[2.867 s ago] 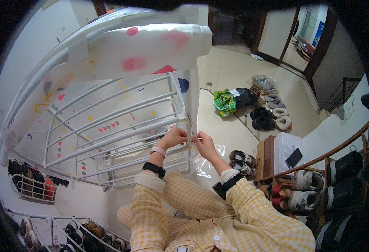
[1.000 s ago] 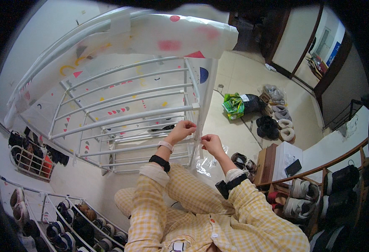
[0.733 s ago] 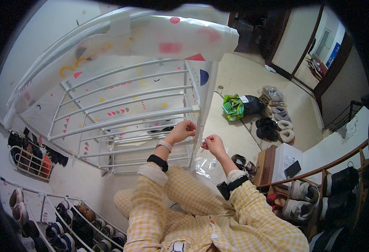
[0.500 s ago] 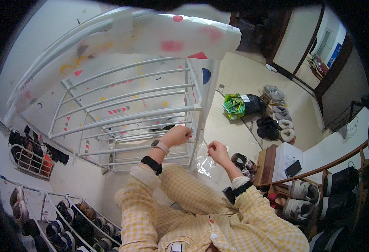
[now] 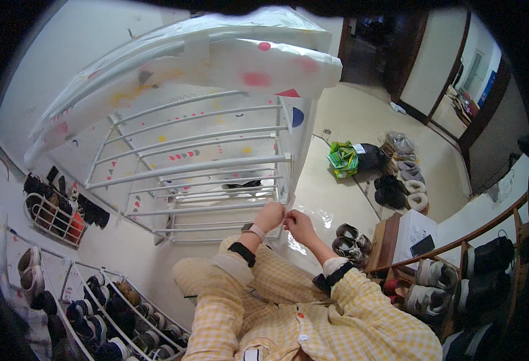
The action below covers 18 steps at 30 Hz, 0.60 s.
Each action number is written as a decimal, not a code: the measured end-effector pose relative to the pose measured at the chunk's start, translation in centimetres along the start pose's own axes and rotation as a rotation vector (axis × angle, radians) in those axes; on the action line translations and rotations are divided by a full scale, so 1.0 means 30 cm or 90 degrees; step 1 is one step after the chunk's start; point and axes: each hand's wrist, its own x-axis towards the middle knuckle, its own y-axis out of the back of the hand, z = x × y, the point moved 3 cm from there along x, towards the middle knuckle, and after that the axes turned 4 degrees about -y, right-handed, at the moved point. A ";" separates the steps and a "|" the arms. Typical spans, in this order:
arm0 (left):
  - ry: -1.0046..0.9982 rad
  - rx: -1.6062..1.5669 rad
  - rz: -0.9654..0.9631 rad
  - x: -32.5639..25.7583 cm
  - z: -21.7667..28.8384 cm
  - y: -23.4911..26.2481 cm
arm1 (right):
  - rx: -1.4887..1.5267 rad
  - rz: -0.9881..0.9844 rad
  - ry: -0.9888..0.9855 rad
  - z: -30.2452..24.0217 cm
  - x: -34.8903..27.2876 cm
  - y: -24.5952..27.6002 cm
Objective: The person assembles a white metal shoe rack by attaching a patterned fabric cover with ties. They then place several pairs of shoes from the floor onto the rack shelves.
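A white tubular shoe rack (image 5: pixel 216 163) stands in front of me, with a printed white fabric cover (image 5: pixel 234 63) rolled up over its top. By the lower part of its right front post, my left hand (image 5: pixel 270 216) and my right hand (image 5: pixel 299 226) come close together with curled fingers. Each seems to pinch something, but it is too small or hidden to make out. Clear crinkled plastic (image 5: pixel 318 218) lies on the floor just behind my right hand.
A green bag (image 5: pixel 342 159) and several pairs of shoes, including dark ones (image 5: pixel 390 191), lie on the floor at the right. A white box (image 5: pixel 413 231) and a wooden shoe shelf (image 5: pixel 457 249) stand nearer. A second shoe rack (image 5: pixel 66 277) fills the lower left.
My left hand has moved down and right, away from the rack's bars. My right hand has shifted slightly left and down, so the two hands now nearly meet by the post.
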 end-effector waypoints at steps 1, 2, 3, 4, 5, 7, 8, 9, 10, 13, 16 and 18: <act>0.041 -0.026 0.001 -0.017 0.006 -0.012 | -0.040 0.031 0.036 -0.005 -0.006 0.001; 0.050 -0.045 0.005 -0.034 0.013 -0.018 | -0.055 0.057 0.070 -0.010 -0.012 0.003; 0.113 -0.179 0.014 -0.055 0.013 -0.025 | -0.064 0.069 0.071 -0.010 -0.016 0.003; 0.188 -0.307 0.004 -0.073 0.014 -0.035 | -0.079 0.090 0.125 -0.020 -0.020 0.008; 0.287 -0.450 -0.020 -0.095 0.016 -0.048 | -0.089 0.096 0.148 -0.025 -0.021 0.011; 0.294 -0.571 0.008 -0.116 0.035 -0.047 | -0.055 0.082 0.113 -0.030 -0.012 0.019; 0.299 -0.667 0.017 -0.123 0.042 -0.047 | -0.015 0.061 0.056 -0.028 -0.004 0.017; 0.294 -0.658 -0.013 -0.129 0.046 -0.047 | 0.039 0.030 -0.014 -0.023 0.004 0.012; 0.281 -0.676 -0.042 -0.134 0.049 -0.047 | 0.119 -0.032 -0.079 -0.021 0.014 0.010; 0.255 -0.620 -0.125 -0.131 0.021 -0.034 | 0.197 -0.066 -0.101 -0.025 0.025 0.005; 0.244 -0.455 -0.046 -0.086 -0.031 -0.006 | 0.107 0.002 -0.022 -0.025 0.027 -0.001; 0.298 -0.343 0.123 -0.042 -0.061 0.018 | 0.133 0.009 -0.002 -0.020 0.023 -0.014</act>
